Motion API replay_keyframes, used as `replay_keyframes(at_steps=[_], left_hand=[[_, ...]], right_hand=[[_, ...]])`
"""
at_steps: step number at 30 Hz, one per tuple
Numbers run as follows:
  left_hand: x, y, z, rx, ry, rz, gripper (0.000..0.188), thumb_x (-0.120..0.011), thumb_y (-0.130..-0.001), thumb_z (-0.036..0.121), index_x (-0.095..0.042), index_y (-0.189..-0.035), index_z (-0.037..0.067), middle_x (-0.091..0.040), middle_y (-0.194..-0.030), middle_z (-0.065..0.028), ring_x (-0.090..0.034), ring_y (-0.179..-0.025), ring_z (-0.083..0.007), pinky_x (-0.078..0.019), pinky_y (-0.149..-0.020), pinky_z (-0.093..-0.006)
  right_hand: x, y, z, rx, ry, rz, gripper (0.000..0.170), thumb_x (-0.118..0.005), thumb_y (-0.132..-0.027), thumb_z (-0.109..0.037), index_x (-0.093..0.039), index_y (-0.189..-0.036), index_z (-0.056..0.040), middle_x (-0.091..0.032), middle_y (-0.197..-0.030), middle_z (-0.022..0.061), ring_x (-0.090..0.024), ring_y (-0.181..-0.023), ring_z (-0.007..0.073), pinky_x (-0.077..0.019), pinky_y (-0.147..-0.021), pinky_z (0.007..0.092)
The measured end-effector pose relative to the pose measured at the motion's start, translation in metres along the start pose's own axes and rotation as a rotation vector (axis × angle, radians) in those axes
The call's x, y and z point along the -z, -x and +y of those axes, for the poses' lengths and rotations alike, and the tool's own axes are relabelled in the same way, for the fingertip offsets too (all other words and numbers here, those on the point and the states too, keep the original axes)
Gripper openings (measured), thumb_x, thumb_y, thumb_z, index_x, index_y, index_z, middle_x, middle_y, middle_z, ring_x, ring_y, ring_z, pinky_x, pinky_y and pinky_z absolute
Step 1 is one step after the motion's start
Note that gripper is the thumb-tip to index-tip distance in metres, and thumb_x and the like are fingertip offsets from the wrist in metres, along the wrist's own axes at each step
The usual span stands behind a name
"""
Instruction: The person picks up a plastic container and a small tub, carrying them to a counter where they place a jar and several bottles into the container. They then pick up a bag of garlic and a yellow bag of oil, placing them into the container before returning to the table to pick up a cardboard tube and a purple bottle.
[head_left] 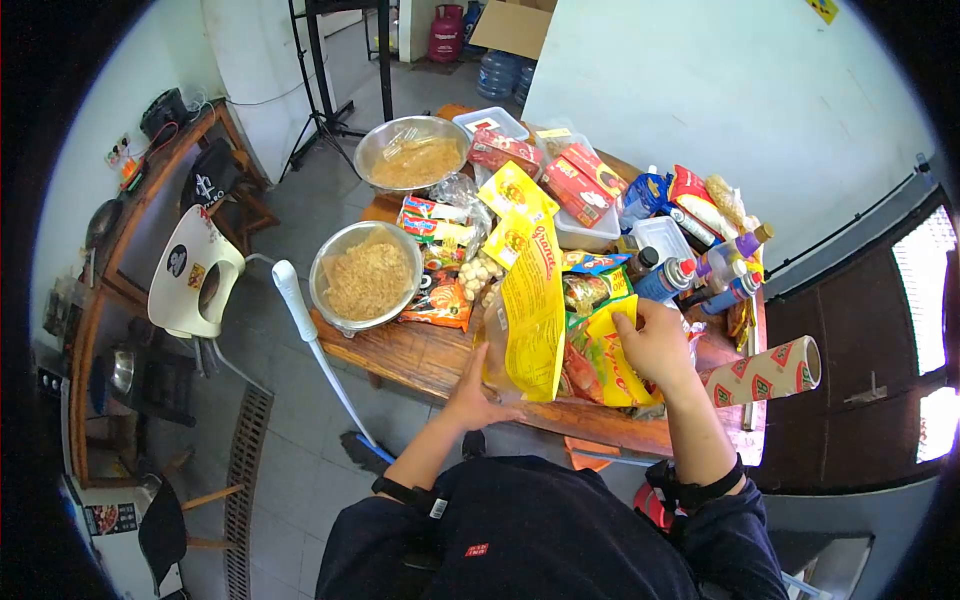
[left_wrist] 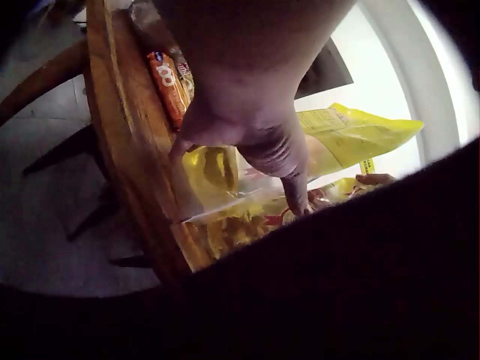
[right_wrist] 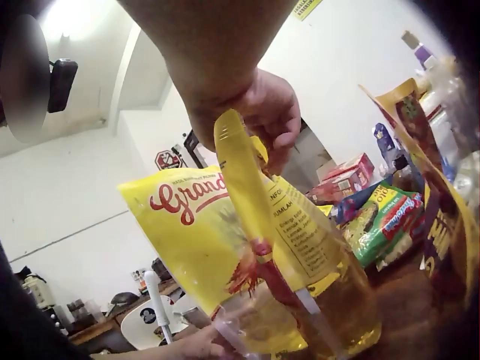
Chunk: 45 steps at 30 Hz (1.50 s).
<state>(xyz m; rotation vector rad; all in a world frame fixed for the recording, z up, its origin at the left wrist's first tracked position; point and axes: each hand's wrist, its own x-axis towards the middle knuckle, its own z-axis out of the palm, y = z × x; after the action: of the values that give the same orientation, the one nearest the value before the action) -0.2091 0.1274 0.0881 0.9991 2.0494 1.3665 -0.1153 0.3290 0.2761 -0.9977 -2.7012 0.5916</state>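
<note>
My right hand (head_left: 655,345) pinches the top edge of a yellow oil pouch (head_left: 612,365). In the right wrist view, amber liquid (right_wrist: 351,319) shows through its clear lower part. Just left of it stands a yellow pouch (head_left: 532,315) with red "Grand" lettering. Beside that pouch's lower edge is my left hand (head_left: 470,397), its thumb stretched out to the right. Seen from the left wrist, the left hand (left_wrist: 251,131) has spread fingers over the clear base of a yellow pouch (left_wrist: 214,176); its fingertips are partly hidden.
Two metal bowls (head_left: 328,300) of brownish food line the table's left side. Red boxes (head_left: 578,188), plastic tubs and noodle packets (head_left: 440,295) crowd the middle and back. Spray cans (head_left: 665,280) and bottles stand at the right, near a patterned paper roll (head_left: 765,372).
</note>
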Motion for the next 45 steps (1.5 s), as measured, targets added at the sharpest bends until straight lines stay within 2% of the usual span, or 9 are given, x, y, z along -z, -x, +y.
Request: replay_keyframes(at_steps=[8,13,16,17,24,34,38,41,45], left_hand=[[-0.005,-0.002,-0.007,-0.018,0.132,0.082,0.118,-0.082,-0.041,0.034,-0.009,-0.128,0.001,-0.020,-0.129,-0.0208,-0.023,-0.120,-0.0312,-0.0246,-0.097,-0.0384],[0.012,-0.022,-0.025,0.040,0.461,0.029,0.104,-0.073,-0.056,0.041,-0.008,-0.131,0.008,-0.019,-0.132,-0.0144,-0.023,-0.120,-0.0277,-0.0248,-0.095,-0.0409],[0.019,-0.035,-0.042,0.252,0.872,-0.057,0.085,-0.051,-0.071,0.055,-0.007,-0.133,0.017,-0.015,-0.136,-0.0081,-0.016,-0.124,-0.0260,-0.0209,-0.093,-0.0454],[0.017,-0.040,-0.040,0.311,0.734,-0.031,0.077,-0.027,-0.074,0.066,-0.012,-0.132,0.017,-0.017,-0.135,-0.0076,-0.014,-0.124,-0.0247,-0.0183,-0.093,-0.0463],[0.012,-0.038,-0.024,0.353,0.730,-0.075,0.077,-0.024,-0.074,0.068,-0.020,-0.130,0.017,-0.027,-0.129,-0.0074,-0.022,-0.119,-0.0245,-0.0217,-0.090,-0.0461],[-0.024,-0.020,-0.012,0.372,0.804,-0.213,0.074,-0.026,-0.076,0.065,-0.017,-0.131,0.018,-0.018,-0.135,-0.0073,-0.016,-0.123,-0.0235,-0.0177,-0.093,-0.0485],[-0.037,-0.018,-0.013,0.352,0.733,-0.111,0.068,-0.029,-0.078,0.061,-0.021,-0.130,0.018,-0.022,-0.132,-0.0075,-0.020,-0.121,-0.0226,-0.0216,-0.091,-0.0489],[-0.034,-0.028,-0.027,0.460,0.777,0.010,0.059,-0.032,-0.081,0.055,-0.032,-0.124,0.015,-0.037,-0.122,-0.0076,-0.035,-0.111,-0.0211,-0.0291,-0.087,-0.0444],[-0.020,-0.050,-0.032,0.364,0.581,0.296,0.042,-0.047,-0.082,0.036,-0.044,-0.113,0.009,-0.049,-0.107,-0.0062,-0.047,-0.094,-0.0183,-0.0366,-0.081,-0.0345]], right_hand=[[0.000,0.014,-0.002,0.080,-0.166,0.052,0.027,-0.059,-0.070,-0.023,-0.053,-0.079,0.0019,-0.057,-0.067,0.0193,-0.056,-0.066,0.0337,-0.0435,-0.061,0.0396],[0.011,0.037,-0.001,0.014,0.005,-0.187,0.022,-0.058,-0.070,-0.019,-0.053,-0.077,0.0017,-0.056,-0.068,0.0206,-0.055,-0.066,0.0348,-0.0432,-0.061,0.0407],[0.015,0.039,0.011,0.061,0.030,-0.144,0.018,-0.056,-0.070,-0.015,-0.053,-0.073,0.0023,-0.054,-0.067,0.0219,-0.054,-0.067,0.0365,-0.0421,-0.060,0.0420],[0.014,0.035,0.017,0.082,0.016,-0.114,0.018,-0.056,-0.070,-0.014,-0.053,-0.072,0.0026,-0.054,-0.067,0.0221,-0.053,-0.067,0.0369,-0.0419,-0.060,0.0422],[0.031,0.029,0.021,0.069,0.078,-0.028,0.015,-0.057,-0.068,-0.011,-0.052,-0.068,0.0030,-0.054,-0.067,0.0215,-0.052,-0.067,0.0376,-0.0409,-0.060,0.0429],[0.026,0.031,0.035,0.042,0.058,0.110,0.019,-0.062,-0.067,-0.011,-0.052,-0.068,0.0042,-0.052,-0.057,0.0177,-0.054,-0.054,0.0292,-0.0397,-0.049,0.0346],[0.028,0.036,0.026,-0.040,0.083,0.069,0.023,-0.063,-0.067,-0.016,-0.054,-0.077,0.0021,-0.055,-0.059,0.0151,-0.056,-0.057,0.0279,-0.0420,-0.052,0.0354],[0.036,0.041,0.016,-0.115,0.068,0.010,0.029,-0.062,-0.068,-0.021,-0.054,-0.087,-0.0010,-0.058,-0.062,0.0132,-0.058,-0.064,0.0288,-0.0445,-0.057,0.0374],[0.038,0.047,0.015,-0.079,0.061,0.012,0.037,-0.063,-0.068,-0.022,-0.051,-0.095,-0.0003,-0.057,-0.060,0.0114,-0.057,-0.061,0.0274,-0.0443,-0.056,0.0371]])
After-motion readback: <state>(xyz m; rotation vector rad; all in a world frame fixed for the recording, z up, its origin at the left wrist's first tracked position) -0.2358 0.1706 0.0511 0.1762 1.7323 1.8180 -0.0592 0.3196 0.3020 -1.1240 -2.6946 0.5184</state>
